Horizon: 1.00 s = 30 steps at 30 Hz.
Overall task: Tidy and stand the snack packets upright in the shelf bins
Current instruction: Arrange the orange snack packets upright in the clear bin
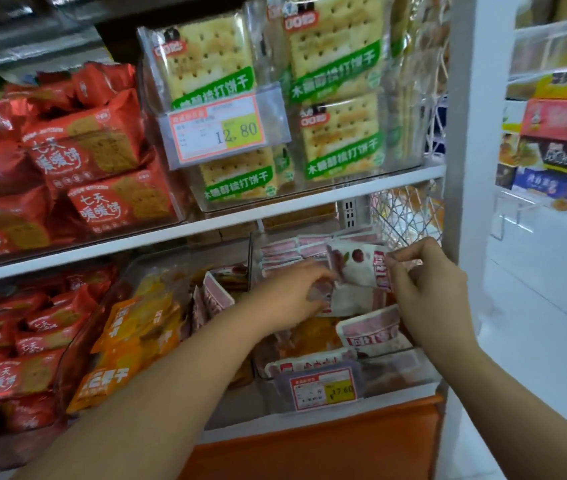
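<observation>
A white and pink snack packet (356, 266) hangs tilted above the clear bin (410, 372) at the lower right of the shelf. My right hand (429, 289) pinches its right edge between thumb and fingers. My left hand (292, 296) grips its lower left corner, fingers curled. More pink and white packets (370, 330) lie flat or leaning in the same bin, and a row of them (282, 252) stands at the back. Orange packets (129, 327) fill the clear bin to the left.
Red biscuit packets (32, 327) crowd the lower left and the upper left bin (95, 168). Green-labelled cracker packs (337, 84) stand on the upper shelf. A price tag (323, 391) hangs on the bin front. A white post (462, 133) and wire mesh (410, 216) bound the right side.
</observation>
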Available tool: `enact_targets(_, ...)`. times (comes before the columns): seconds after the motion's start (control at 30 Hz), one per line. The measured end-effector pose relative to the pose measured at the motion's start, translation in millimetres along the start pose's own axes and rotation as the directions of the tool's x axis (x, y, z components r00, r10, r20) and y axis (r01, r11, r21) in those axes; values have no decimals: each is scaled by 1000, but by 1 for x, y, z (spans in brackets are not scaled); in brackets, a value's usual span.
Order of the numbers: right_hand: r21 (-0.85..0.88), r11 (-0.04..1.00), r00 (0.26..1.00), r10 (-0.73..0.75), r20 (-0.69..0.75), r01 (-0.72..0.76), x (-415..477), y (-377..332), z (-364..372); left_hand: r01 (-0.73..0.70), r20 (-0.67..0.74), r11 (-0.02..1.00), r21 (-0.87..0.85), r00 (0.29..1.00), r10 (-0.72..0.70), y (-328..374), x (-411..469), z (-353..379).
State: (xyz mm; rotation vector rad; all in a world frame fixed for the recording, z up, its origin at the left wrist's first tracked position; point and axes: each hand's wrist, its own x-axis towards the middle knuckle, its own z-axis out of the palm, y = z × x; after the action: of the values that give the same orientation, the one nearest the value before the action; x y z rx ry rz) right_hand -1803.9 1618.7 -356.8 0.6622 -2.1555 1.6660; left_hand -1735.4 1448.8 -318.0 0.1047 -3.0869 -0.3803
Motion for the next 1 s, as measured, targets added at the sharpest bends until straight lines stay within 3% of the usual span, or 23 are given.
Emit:
enact_targets(0.17, -127, 990, 980, 85, 178, -62, 12, 13, 9, -15, 21, 1000, -28, 1000, 16, -9, 26, 7)
enact_targets(0.3, -158, 987, 920, 99, 379, -41, 18, 9, 0, -147, -223, 981, -126, 968, 116, -5, 35, 10)
enact_targets(0.43, -288, 946, 829, 39, 558, 150, 6, -1, -25, -234, -50, 963, -135, 972, 229, 11, 40, 18)
enact_targets(0.57, -285, 946, 777, 65, 626, 151, -7, -11, -52, -124, 51, 881, -456, 985, 165, 31, 28, 11)
enact_targets(0.6, -304, 941, 777, 77, 625, 151, -9, -10, -56, -107, 106, 892, -439, 980, 170, 34, 23, 10)
enact_targets(0.67, -372, 911, 787, 92, 609, 181, -11, -4, -57, -163, 209, 965, -205, 956, 206, 37, 13, 17)
enact_targets(0.73, -440, 870, 808, 89, 583, 222, -14, 1, -54, -229, 233, 973, 3, 947, 222, 38, 5, 29)
enact_targets(0.8, -461, 854, 834, 61, 549, 241, -19, 1, -49, -179, 161, 984, -17, 971, 180, 32, 2, 34)
enact_targets(0.9, -474, 847, 843, 60, 535, 240, -22, 0, -42, -79, -33, 981, -177, 997, 74, 19, -4, 19)
enact_targets(1.0, -551, 795, 819, 126, 560, 254, -18, 4, -34, -17, -224, 974, -226, 974, -35, 3, -12, -6)
